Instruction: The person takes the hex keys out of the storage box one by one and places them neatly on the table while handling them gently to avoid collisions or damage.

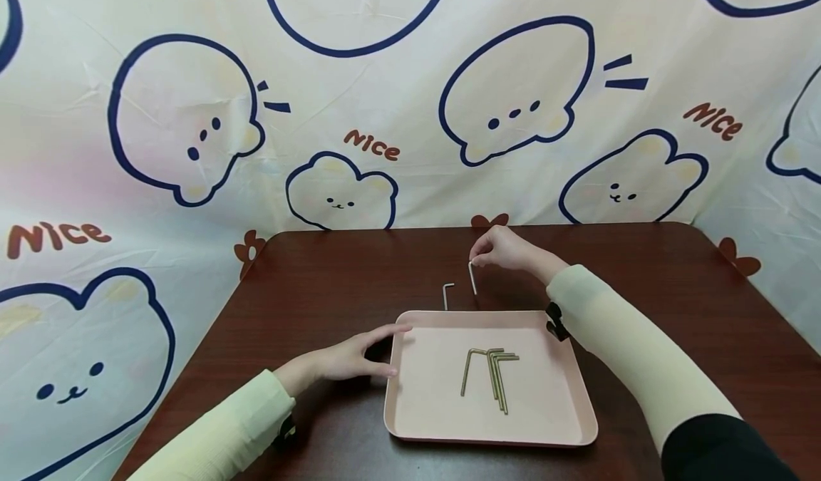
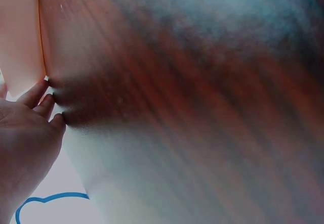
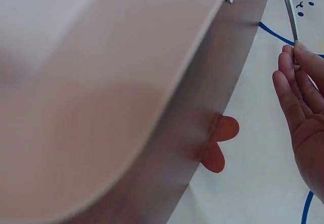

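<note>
Over on the left, the left hand (image 1: 346, 357) rests against the near-left side of the pink tray (image 1: 423, 402), thumb and fingers spread, steadying it lightly at the rim. Just beyond the tray's far edge, a loose silver hex key (image 1: 445, 297) lies on the dark surface (image 1: 321, 274), its lower end apparently hidden by the rim. Inside the tray, several brass-coloured hex keys (image 1: 497, 381) lie bunched, one a little apart. Farther right, the right hand pinches a second silver key (image 1: 473, 281) near its bend, between thumb and fingertips, the shaft slanting down; I can't tell whether its tip touches down. I'd judge these keys light, rigid and hard to damage, but thin and smooth enough to twist, so a pinch near the bend seems surest.
</note>
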Demonstrator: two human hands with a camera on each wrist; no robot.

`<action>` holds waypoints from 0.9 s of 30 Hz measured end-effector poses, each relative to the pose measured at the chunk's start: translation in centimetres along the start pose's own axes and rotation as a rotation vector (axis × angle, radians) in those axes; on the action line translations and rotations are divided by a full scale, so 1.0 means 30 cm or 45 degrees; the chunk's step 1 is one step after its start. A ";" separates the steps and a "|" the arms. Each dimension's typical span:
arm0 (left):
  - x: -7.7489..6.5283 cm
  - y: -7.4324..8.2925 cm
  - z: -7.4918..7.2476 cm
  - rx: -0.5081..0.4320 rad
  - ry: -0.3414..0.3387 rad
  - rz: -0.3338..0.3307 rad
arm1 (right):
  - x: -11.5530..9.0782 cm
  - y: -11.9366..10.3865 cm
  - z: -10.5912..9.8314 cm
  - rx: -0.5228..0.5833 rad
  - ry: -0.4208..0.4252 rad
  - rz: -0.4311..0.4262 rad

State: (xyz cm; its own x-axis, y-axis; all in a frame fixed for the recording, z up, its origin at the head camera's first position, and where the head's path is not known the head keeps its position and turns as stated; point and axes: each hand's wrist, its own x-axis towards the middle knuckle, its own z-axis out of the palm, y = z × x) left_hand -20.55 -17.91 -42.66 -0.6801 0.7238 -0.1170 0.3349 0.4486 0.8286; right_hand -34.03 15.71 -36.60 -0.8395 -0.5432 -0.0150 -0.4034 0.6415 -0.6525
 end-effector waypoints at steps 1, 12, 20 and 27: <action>0.001 0.000 0.000 -0.001 -0.001 0.004 | 0.001 0.004 0.005 0.002 0.003 -0.003; 0.003 -0.010 -0.002 0.002 -0.003 0.023 | 0.004 0.040 0.069 -0.002 0.005 -0.046; 0.001 -0.010 -0.003 -0.032 -0.006 -0.027 | 0.012 0.054 0.120 0.006 0.017 0.030; -0.001 -0.006 -0.003 -0.023 0.001 -0.018 | 0.027 0.070 0.163 0.006 0.053 0.071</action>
State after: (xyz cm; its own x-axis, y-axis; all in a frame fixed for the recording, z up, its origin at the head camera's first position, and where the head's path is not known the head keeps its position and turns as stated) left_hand -20.66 -18.05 -42.76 -0.6852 0.7169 -0.1286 0.3132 0.4493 0.8367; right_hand -33.78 13.96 -41.70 -0.8748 -0.4840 -0.0201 -0.3541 0.6673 -0.6552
